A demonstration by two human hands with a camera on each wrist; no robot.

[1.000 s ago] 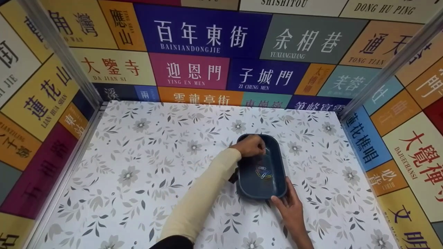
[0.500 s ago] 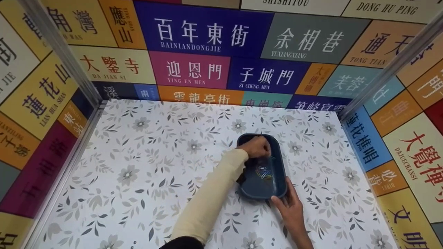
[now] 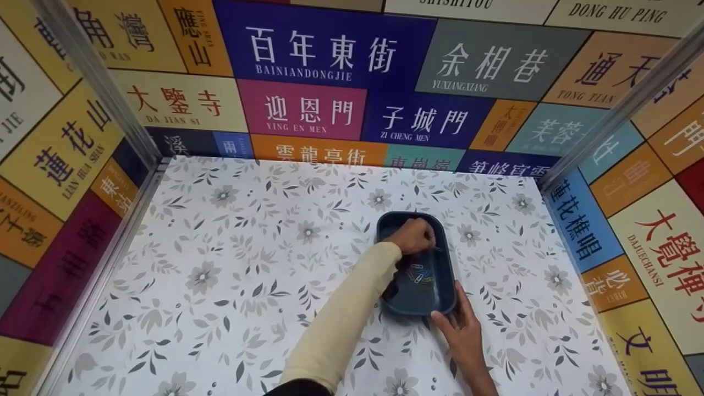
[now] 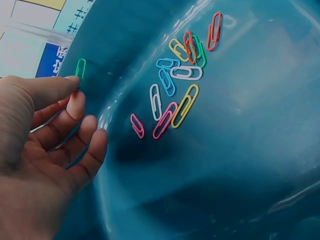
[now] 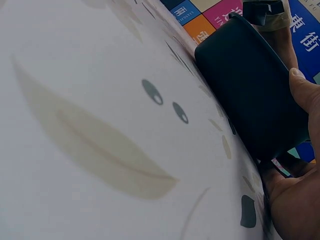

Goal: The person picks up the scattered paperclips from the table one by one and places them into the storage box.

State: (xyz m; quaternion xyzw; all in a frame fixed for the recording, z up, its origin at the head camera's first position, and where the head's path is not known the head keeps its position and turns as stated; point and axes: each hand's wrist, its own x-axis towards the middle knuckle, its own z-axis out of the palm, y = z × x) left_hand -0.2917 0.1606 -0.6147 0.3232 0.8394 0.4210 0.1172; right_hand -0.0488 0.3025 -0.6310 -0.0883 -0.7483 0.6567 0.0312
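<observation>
My left hand (image 3: 413, 236) is over the far part of a dark blue tray (image 3: 415, 301). In the left wrist view, its thumb and forefinger pinch a green paper clip (image 4: 81, 69) near the tray's side wall, and the other fingers are loosely bent. Several loose paper clips (image 4: 172, 85) in red, yellow, green, blue, white and pink lie on the tray floor, apart from the hand. My right hand (image 3: 461, 330) holds the tray's near right corner, thumb at the near side and fingers along the right side. The right wrist view shows the thumb (image 5: 302, 90) up against the tray's outer wall.
The tray stands on a table covered with white leaf-and-flower cloth (image 3: 247, 264). Printed panels with Chinese lettering (image 3: 319, 49) wall the table at the back and both sides. Metal posts (image 3: 118, 104) stand in the back corners.
My left hand has shifted right and slightly nearer inside the tray, toward its right wall, keeping its pinch. The right hand and the tray stay in place.
</observation>
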